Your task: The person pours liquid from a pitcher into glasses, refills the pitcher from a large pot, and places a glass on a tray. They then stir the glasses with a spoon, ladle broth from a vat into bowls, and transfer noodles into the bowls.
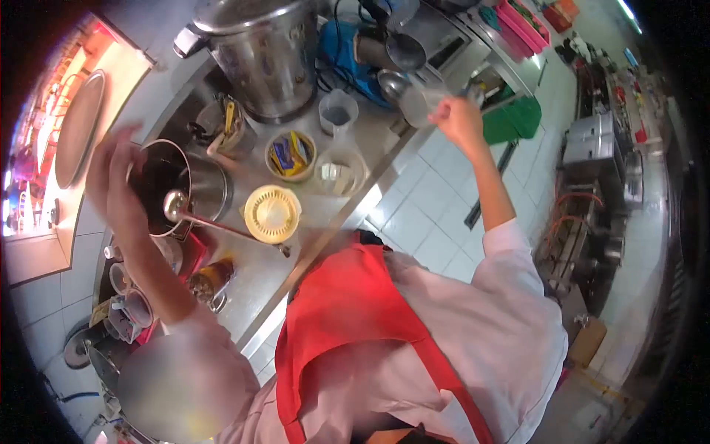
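Observation:
My left hand [118,181] is raised by the rim of a deep steel pot [211,185] on the counter. It is a little blurred, its fingers look apart, and I see nothing in them. A ladle [176,206] lies across the pot's edge, its handle reaching toward a yellow citrus juicer [272,214]. Out to the right, my right hand [460,122] pinches a translucent plastic cup [418,108], held up beyond the counter's edge. The cup's contents cannot be made out.
Near the juicer stand a tub of wrapped packets [290,155], a clear jug [339,111] and a clear container [340,174]. A large steel urn [262,66] is behind them. A glass of brown drink [212,278] stands at the left. A green bin [514,118] sits beyond the counter.

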Available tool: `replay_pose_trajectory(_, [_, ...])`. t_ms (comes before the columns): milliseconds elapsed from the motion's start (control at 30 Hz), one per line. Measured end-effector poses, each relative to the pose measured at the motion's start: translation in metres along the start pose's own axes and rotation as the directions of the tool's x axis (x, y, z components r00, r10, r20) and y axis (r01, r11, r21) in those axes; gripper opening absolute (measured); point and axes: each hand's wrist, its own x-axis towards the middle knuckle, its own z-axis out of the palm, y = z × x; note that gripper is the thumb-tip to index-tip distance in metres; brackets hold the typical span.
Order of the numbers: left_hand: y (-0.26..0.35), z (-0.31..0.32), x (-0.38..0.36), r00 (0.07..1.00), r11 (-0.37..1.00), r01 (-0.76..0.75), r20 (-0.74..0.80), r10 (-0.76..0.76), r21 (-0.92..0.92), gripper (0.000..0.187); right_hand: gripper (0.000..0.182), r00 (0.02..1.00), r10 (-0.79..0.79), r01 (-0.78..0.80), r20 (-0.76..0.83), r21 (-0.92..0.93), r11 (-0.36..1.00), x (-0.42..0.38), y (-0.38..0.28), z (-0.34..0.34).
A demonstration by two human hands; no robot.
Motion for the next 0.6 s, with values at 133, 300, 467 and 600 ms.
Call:
replay_pose_trajectory(133, [-0.006, 0.072, 0.117, 0.982, 0.960, -0.124, 0.170, 0.082, 0.250, 0.028, 0.016, 0.987, -0.118, 0.095, -0.112, -0.188, 0.978, 0.008, 0.042, 0.062])
replay_pose_trajectory(300, [0.002, 0.153, 0.197, 0.931, 0.774, -0.350, 0.286, 0.225, 0.528, 0.033, 0.012, 0.978, -0.119, 0.099, -0.172, -0.124, 0.987, 0.003, 0.057, 0.105])
replay_pose_trajectory(467, [-0.007, 0.190, 0.225, 0.829, 0.745, -0.414, 0.554, 0.072, 0.523, 0.032, 0.009, 0.927, -0.202, 0.178, -0.316, -0.105, 0.978, -0.007, 0.065, 0.112])
replay_pose_trajectory(600, [-0.005, 0.186, 0.230, 0.817, 0.642, -0.518, 0.549, 0.176, 0.565, 0.031, 0.013, 0.839, -0.247, 0.339, -0.485, 0.111, 0.934, -0.010, 0.036, 0.073])
